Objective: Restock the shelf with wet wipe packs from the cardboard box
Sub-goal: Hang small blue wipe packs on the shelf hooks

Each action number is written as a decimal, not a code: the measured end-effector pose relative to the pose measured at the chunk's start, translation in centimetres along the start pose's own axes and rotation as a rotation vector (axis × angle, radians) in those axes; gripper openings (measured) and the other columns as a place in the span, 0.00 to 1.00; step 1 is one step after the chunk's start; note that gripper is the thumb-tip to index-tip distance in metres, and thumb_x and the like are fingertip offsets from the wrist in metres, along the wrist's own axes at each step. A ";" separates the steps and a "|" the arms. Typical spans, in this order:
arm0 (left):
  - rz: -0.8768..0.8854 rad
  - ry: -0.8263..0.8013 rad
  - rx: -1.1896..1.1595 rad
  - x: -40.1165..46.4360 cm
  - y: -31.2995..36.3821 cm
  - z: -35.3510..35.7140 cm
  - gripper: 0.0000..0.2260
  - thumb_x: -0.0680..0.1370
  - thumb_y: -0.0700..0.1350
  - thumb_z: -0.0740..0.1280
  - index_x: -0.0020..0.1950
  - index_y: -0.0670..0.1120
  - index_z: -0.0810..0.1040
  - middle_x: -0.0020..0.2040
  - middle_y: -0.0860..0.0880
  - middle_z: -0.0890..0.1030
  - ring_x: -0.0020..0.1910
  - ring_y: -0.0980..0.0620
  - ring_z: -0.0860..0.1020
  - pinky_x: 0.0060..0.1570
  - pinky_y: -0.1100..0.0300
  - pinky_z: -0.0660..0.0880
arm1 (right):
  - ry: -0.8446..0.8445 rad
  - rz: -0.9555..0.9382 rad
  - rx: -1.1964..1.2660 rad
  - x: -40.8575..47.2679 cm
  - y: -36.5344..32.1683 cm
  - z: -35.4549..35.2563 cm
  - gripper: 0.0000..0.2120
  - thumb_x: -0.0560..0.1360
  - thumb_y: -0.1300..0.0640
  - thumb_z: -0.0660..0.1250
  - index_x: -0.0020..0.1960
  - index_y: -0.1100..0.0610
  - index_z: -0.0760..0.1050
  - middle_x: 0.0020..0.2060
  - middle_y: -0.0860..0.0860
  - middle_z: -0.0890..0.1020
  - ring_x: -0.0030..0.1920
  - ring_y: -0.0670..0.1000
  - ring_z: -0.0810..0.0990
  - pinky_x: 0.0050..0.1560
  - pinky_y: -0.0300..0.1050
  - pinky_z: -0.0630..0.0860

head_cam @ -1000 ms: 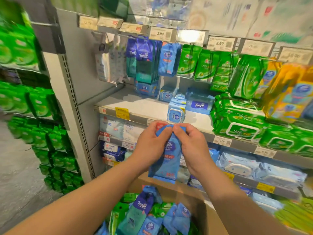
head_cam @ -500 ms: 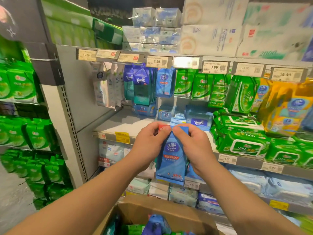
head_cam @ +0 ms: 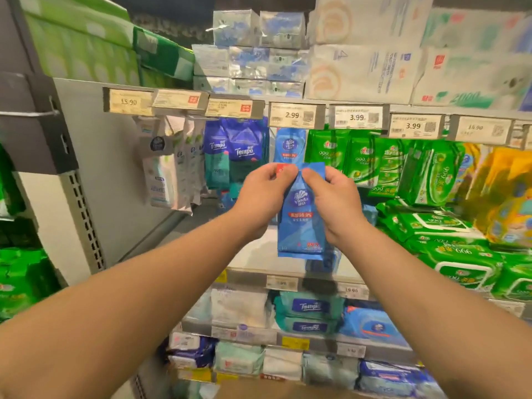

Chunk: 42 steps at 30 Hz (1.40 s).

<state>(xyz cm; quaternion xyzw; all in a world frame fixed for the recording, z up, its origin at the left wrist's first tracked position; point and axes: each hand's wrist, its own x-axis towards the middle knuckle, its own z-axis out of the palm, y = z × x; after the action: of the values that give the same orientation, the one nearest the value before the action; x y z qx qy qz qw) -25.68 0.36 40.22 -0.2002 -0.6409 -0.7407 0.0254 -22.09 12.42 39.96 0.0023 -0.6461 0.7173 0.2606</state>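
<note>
2 hands hold 1 blue Vinda wet wipe pack [head_cam: 300, 217] upright before the shelf [head_cam: 253, 256]. Left hand [head_cam: 263, 197] and right hand [head_cam: 335, 201] pinch its top edge with curled fingers [head_cam: 312, 175], below a hanging blue Vinda pack [head_cam: 289, 146] under the 2.99 price tag [head_cam: 292, 115].

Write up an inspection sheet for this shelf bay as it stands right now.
Surface: grey middle shelf, left part bare.
Job's things: blue Vinda wipe pack held upright below a matching hung Vinda pack under the 2.99 price tag; cardboard box edge at bottom.
Clutter: Tempo packs and green 999 packs hanging.
Grips: left hand and right hand both pinch the pack's top edge.
Cables: nothing seen.
Surroundings: tissue bundles on top shelf.
</note>
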 end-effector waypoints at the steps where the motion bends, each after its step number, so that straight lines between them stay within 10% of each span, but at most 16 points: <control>1: -0.001 -0.026 -0.004 0.9 0.2 -0.2 0.09 0.83 0.45 0.68 0.54 0.40 0.82 0.51 0.40 0.87 0.50 0.42 0.86 0.53 0.45 0.83 | 0.013 -0.005 0.006 0.9 0.0 0.4 0.04 0.80 0.58 0.69 0.49 0.55 0.83 0.46 0.59 0.88 0.44 0.58 0.86 0.50 0.64 0.83; 13: 0.150 0.118 0.184 8.0 1.3 0.4 0.10 0.78 0.54 0.69 0.48 0.49 0.84 0.47 0.52 0.87 0.48 0.49 0.84 0.57 0.45 0.80 | 0.123 -0.138 0.077 7.2 -1.1 3.5 0.04 0.74 0.55 0.74 0.47 0.54 0.84 0.47 0.59 0.87 0.53 0.64 0.86 0.54 0.69 0.81; 19: 0.184 0.205 0.282 9.2 1.7 0.9 0.11 0.76 0.53 0.67 0.54 0.50 0.85 0.48 0.54 0.86 0.50 0.50 0.83 0.55 0.47 0.80 | 0.153 -0.174 0.091 8.6 -0.9 3.4 0.07 0.77 0.64 0.70 0.52 0.56 0.84 0.42 0.50 0.88 0.40 0.47 0.86 0.41 0.45 0.82; 26: 0.135 0.246 0.245 10.6 1.7 1.0 0.08 0.78 0.46 0.68 0.55 0.48 0.83 0.46 0.49 0.86 0.47 0.46 0.84 0.48 0.50 0.80 | 0.198 -0.111 0.060 10.4 -1.1 3.9 0.12 0.71 0.65 0.70 0.49 0.51 0.83 0.45 0.52 0.88 0.51 0.58 0.87 0.54 0.62 0.83; 32: 0.206 0.250 0.254 10.7 1.9 0.6 0.07 0.76 0.45 0.67 0.49 0.42 0.81 0.38 0.48 0.82 0.36 0.49 0.77 0.38 0.53 0.74 | 0.192 -0.126 0.117 10.6 -1.3 3.8 0.10 0.73 0.70 0.67 0.47 0.57 0.81 0.39 0.56 0.85 0.41 0.56 0.84 0.44 0.60 0.83; 42: 0.045 0.187 0.014 12.1 1.2 0.9 0.03 0.79 0.49 0.72 0.46 0.53 0.81 0.49 0.51 0.86 0.50 0.49 0.84 0.54 0.50 0.82 | 0.196 -0.023 0.127 11.8 -0.9 3.7 0.12 0.77 0.69 0.68 0.56 0.57 0.81 0.47 0.49 0.86 0.50 0.50 0.85 0.55 0.46 0.82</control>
<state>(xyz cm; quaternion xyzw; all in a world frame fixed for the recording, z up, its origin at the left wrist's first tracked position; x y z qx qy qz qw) -36.23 3.64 45.46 -0.1443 -0.6362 -0.7508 0.1035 -33.16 13.43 45.44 -0.0440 -0.5706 0.7507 0.3299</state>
